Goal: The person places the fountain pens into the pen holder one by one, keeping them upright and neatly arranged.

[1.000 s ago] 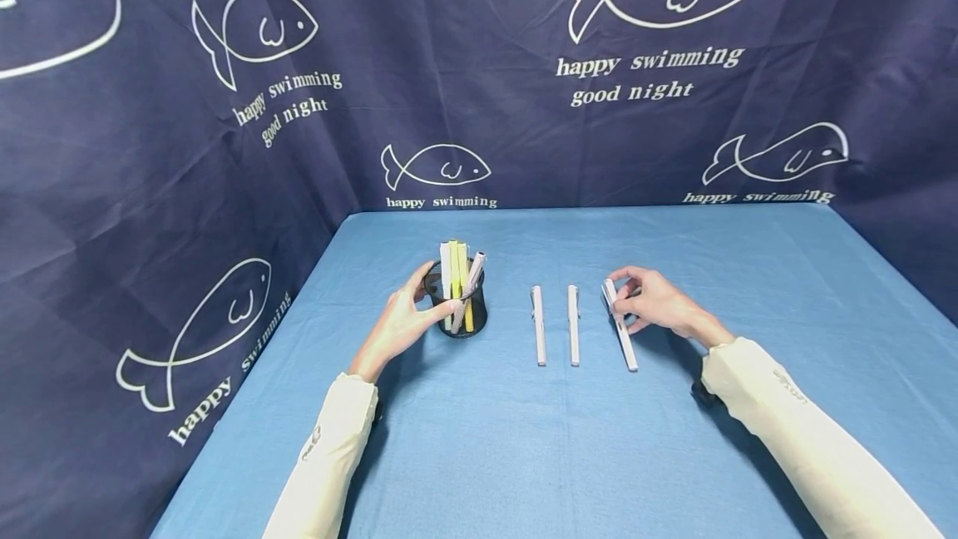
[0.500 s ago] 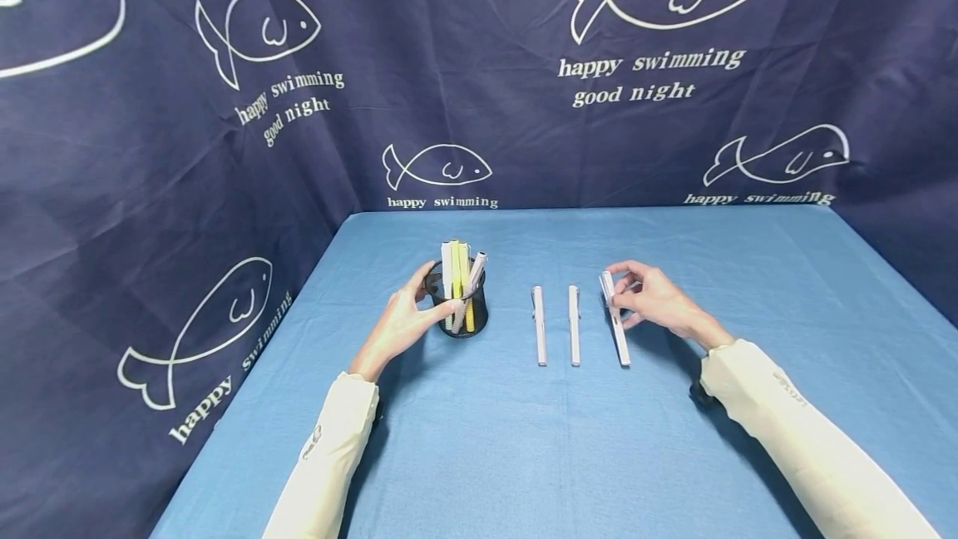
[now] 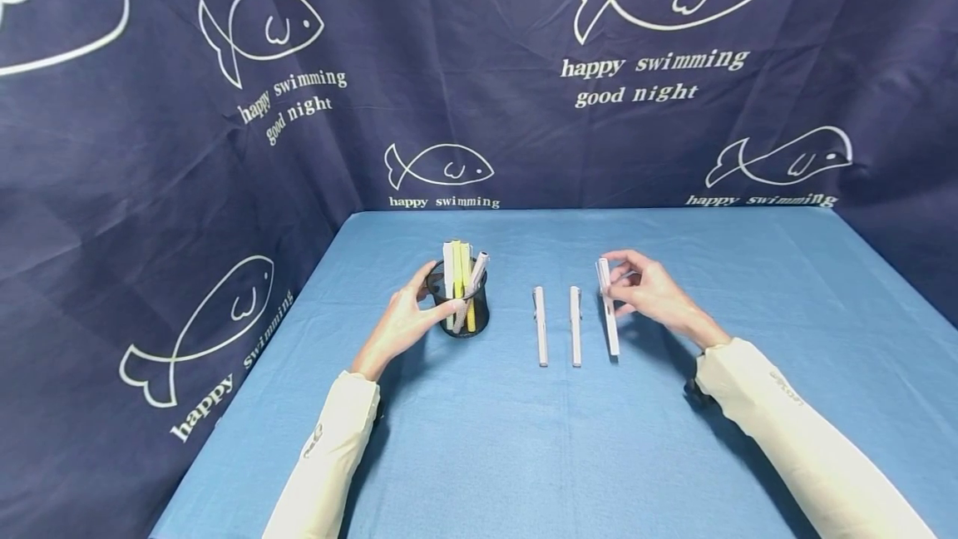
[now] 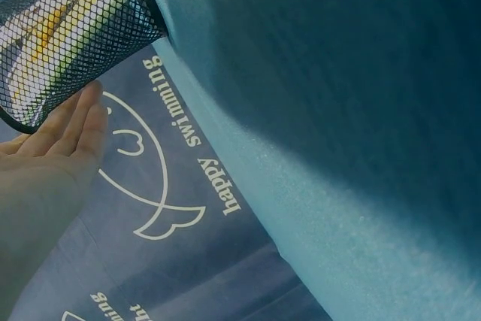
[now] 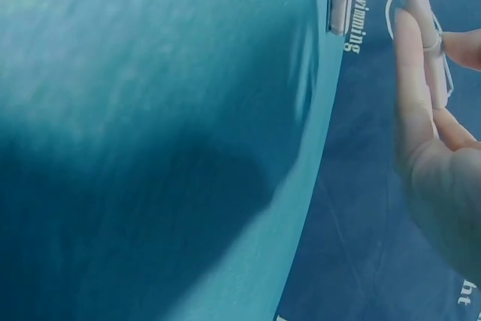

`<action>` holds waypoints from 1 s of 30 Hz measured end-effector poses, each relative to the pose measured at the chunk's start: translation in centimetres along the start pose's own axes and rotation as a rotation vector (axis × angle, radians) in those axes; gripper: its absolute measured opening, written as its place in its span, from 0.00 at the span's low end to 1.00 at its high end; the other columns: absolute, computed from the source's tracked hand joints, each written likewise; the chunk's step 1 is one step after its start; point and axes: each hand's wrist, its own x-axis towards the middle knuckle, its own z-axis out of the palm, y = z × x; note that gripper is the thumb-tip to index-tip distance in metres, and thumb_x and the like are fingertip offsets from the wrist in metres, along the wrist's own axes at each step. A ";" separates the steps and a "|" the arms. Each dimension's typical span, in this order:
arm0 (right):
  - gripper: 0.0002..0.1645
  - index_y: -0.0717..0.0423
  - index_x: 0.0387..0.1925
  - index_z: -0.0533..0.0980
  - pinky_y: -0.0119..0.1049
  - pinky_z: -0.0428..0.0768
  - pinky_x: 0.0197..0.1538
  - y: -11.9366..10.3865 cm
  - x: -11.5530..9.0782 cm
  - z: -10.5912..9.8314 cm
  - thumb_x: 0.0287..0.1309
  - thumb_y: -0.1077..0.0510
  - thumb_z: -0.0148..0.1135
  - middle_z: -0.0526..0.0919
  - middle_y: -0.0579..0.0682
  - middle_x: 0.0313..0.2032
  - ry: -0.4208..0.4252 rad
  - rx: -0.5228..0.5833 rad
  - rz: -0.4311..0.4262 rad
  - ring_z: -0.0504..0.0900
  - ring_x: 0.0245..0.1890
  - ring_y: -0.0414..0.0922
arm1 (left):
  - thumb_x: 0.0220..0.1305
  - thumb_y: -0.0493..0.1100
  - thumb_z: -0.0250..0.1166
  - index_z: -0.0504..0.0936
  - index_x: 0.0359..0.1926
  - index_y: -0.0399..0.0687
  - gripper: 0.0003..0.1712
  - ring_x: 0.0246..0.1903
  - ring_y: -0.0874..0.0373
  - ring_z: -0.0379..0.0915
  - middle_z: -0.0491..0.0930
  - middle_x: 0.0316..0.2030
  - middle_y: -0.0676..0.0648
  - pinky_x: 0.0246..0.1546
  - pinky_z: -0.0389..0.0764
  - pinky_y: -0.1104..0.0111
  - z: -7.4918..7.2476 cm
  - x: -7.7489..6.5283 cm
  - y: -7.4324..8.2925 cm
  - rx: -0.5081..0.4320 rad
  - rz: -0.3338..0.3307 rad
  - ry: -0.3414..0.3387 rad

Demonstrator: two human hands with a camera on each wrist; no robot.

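Observation:
On the left of the table stands a black mesh pen holder (image 3: 480, 316) with several white and yellow pens (image 3: 458, 269) upright or leaning in it. My left hand (image 3: 407, 316) holds it from the side, thumb at the front and fingers behind; the left wrist view shows the fingers along the mesh. My right hand (image 3: 649, 289) pinches a pale pinkish-white capped pen (image 3: 610, 327) near its clip end, thumb on one side and fingers on the other. The pen is tilted, its clip end raised. Two similar pens, one (image 3: 541, 329) left and one (image 3: 575, 329) right, lie side by side between the hands.
A blue cloth (image 3: 494, 439) covers the table. Behind and to the left hangs a dark blue curtain (image 3: 524, 131) with white fish drawings and lettering. Pale sleeves cover both forearms.
The right hand has raised the pen and moved it slightly left and away from me, turning it more upright. The left hand and pen holder have stayed in place.

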 end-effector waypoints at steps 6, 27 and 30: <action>0.38 0.70 0.73 0.61 0.49 0.87 0.37 -0.5 0.1 0.6 0.64 0.72 0.62 0.71 0.67 0.48 0.014 0.019 -0.037 0.81 0.36 0.42 | 0.62 0.62 0.74 0.60 0.80 0.51 0.53 0.63 0.44 0.73 0.74 0.67 0.39 0.62 0.71 0.45 0.0 0.0 0.0 -0.002 -0.005 -0.001; 0.35 0.69 0.69 0.67 0.46 0.87 0.35 -2.2 1.4 3.4 0.61 0.78 0.62 0.73 0.63 0.44 0.127 0.147 -0.247 0.80 0.38 0.41 | 0.61 0.62 0.75 0.60 0.80 0.52 0.54 0.65 0.43 0.72 0.73 0.68 0.38 0.63 0.70 0.44 0.0 -0.1 0.1 -0.010 -0.001 0.000; 0.36 0.69 0.70 0.67 0.47 0.87 0.35 -2.3 1.6 3.7 0.60 0.78 0.62 0.73 0.64 0.45 0.142 0.152 -0.266 0.80 0.38 0.40 | 0.61 0.62 0.74 0.60 0.80 0.52 0.53 0.64 0.43 0.72 0.73 0.68 0.39 0.63 0.71 0.45 0.0 -0.1 0.1 -0.007 0.000 -0.003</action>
